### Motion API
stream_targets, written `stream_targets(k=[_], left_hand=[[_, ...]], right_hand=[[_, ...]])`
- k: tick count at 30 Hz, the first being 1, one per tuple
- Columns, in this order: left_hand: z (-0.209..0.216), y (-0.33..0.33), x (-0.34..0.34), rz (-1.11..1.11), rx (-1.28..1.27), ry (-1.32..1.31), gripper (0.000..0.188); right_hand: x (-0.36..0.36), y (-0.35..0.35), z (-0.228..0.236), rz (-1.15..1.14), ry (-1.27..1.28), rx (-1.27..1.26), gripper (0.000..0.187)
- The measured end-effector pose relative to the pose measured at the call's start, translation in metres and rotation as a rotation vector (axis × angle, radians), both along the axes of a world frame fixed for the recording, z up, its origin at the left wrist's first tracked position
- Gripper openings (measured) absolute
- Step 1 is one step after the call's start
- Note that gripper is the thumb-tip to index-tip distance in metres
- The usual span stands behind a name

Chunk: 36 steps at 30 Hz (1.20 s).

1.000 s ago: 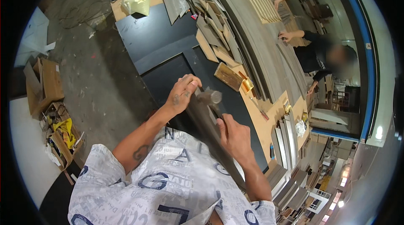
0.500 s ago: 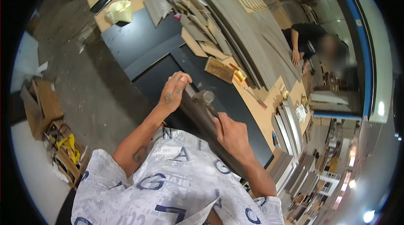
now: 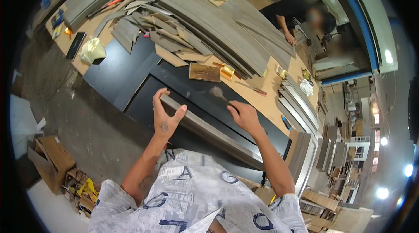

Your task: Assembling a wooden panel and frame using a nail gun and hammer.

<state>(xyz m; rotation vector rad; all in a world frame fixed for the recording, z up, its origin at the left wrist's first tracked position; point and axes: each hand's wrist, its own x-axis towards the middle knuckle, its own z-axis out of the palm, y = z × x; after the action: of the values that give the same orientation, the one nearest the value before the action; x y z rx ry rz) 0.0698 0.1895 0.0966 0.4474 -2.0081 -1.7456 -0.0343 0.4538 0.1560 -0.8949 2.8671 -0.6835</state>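
A long grey-brown wooden board [image 3: 214,130] stands on edge in front of me, slanting from upper left to lower right along the near side of a black panel [image 3: 137,106]. My left hand [image 3: 166,113] holds the board's far-left end, thumb and fingers spread around it. My right hand [image 3: 245,117] is closed on the dark handle of a hammer [image 3: 217,92]. Its blurred head is raised above the black panel, apart from the board. Beyond the hammer lies a small brown wooden block [image 3: 204,72].
Stacked grey boards [image 3: 214,28] and loose offcuts [image 3: 161,30] cover the far part of the table. A screwdriver [image 3: 257,89] and a blue-handled cutter [image 3: 286,122] lie to the right. A co-worker [image 3: 286,15] leans over the far right side. Cardboard boxes [image 3: 54,159] stand on the floor at left.
The hammer's head has lifted away from the board, and my right hand has moved up slightly. My left hand's fingers have spread at the board's end. The view has turned.
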Motion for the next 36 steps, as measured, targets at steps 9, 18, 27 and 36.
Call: stream_targets(k=[9, 18, 27, 36], left_hand=[[0.002, -0.010, 0.010, -0.049, 0.120, 0.017, 0.039], [-0.025, -0.024, -0.010, 0.081, 0.201, -0.001, 0.046], [-0.081, -0.029, -0.043, 0.103, 0.250, -0.011, 0.084], [0.113, 0.216, -0.074, -0.346, -0.480, -0.022, 0.053]], right_hand=[[-0.017, 0.075, -0.025, -0.172, -0.238, 0.112, 0.045], [0.224, 0.313, -0.026, -1.553, 0.344, -0.683, 0.050], [0.238, 0.295, -0.054, -1.231, 0.169, -0.994, 0.045], [0.432, 0.411, 0.076, -1.696, 0.309, -0.847, 0.060]])
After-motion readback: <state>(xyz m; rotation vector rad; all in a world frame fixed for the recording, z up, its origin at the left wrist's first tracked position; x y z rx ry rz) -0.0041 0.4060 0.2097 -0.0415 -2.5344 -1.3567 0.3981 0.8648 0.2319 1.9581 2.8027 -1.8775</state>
